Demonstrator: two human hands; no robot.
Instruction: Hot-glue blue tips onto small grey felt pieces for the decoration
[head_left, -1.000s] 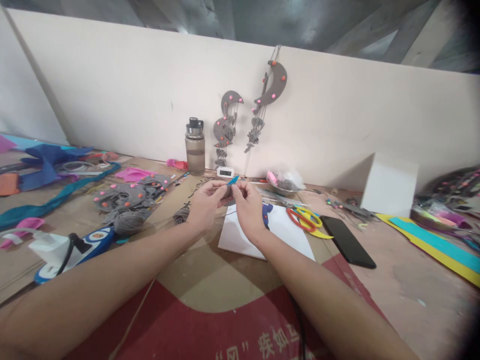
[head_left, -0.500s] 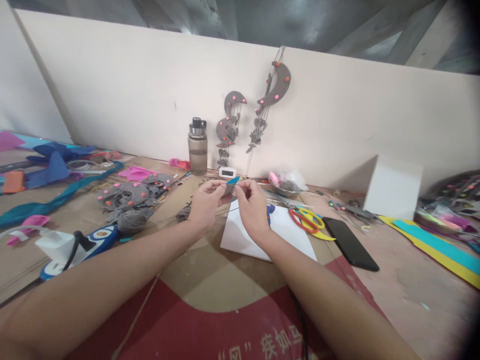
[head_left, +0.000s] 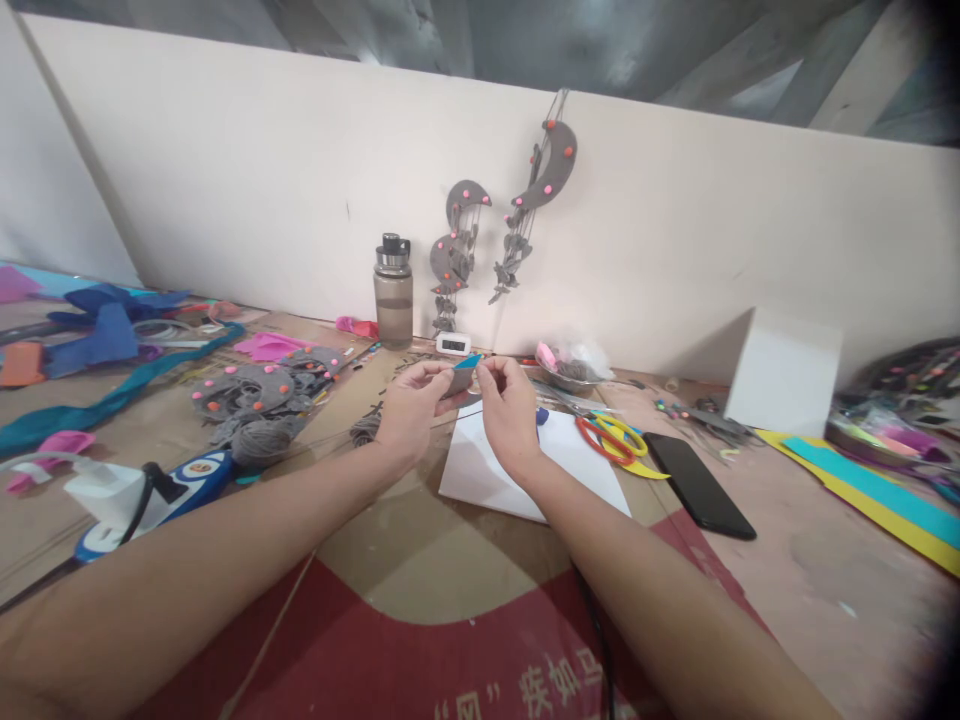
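My left hand point(head_left: 409, 405) and my right hand point(head_left: 506, 410) meet above the table's middle, fingertips pinched together on a small grey felt piece with a blue strip point(head_left: 463, 368). A thin grey thread runs from it down over a white sheet of paper point(head_left: 487, 475) lying under my right wrist. A small wad of grey yarn point(head_left: 364, 430) sits just left of my left hand. Red and yellow scissors point(head_left: 609, 437) lie right of my right hand.
A water bottle point(head_left: 393, 295) and a small white clock point(head_left: 453, 344) stand by the back wall, where grey moon hangings point(head_left: 544, 180) dangle. Grey felt moons with pink dots point(head_left: 255, 390), a glue gun point(head_left: 135, 490), a black phone point(head_left: 699, 484), a white box point(head_left: 784, 375).
Both hands stay pinched on the small piece; they have shifted only slightly, the right fingers working at it. Nothing else on the table has moved.
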